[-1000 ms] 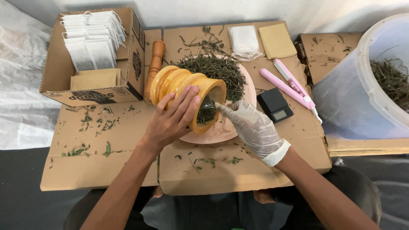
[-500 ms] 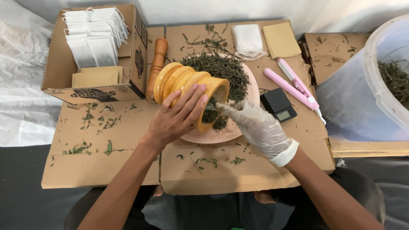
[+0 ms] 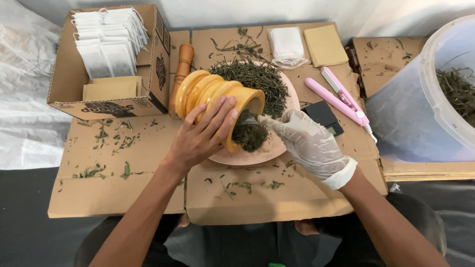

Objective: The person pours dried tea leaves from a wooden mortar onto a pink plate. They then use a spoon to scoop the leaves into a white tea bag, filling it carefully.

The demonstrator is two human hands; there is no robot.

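Note:
My left hand (image 3: 203,136) grips a yellow wooden mortar (image 3: 208,96), tipped on its side with its mouth over a pink plate (image 3: 257,151). My right hand (image 3: 309,143), in a white glove, has its fingertips at the mortar's mouth, touching a clump of ground dark green herb (image 3: 250,134) that lies at the mouth and on the plate. A heap of dried green herb stalks (image 3: 257,81) covers the far part of the plate.
A wooden pestle (image 3: 180,74) lies left of the mortar. A cardboard box (image 3: 114,62) holds white sachets. Empty white bags (image 3: 287,45), a tan pad (image 3: 325,45), a pink sealer tool (image 3: 339,96), a small black scale (image 3: 324,116) and a plastic bucket (image 3: 435,94) with herb stand right.
More ground herb has come out of the mortar onto the plate. My gloved fingers have moved slightly at the mouth; my left hand keeps the mortar tilted.

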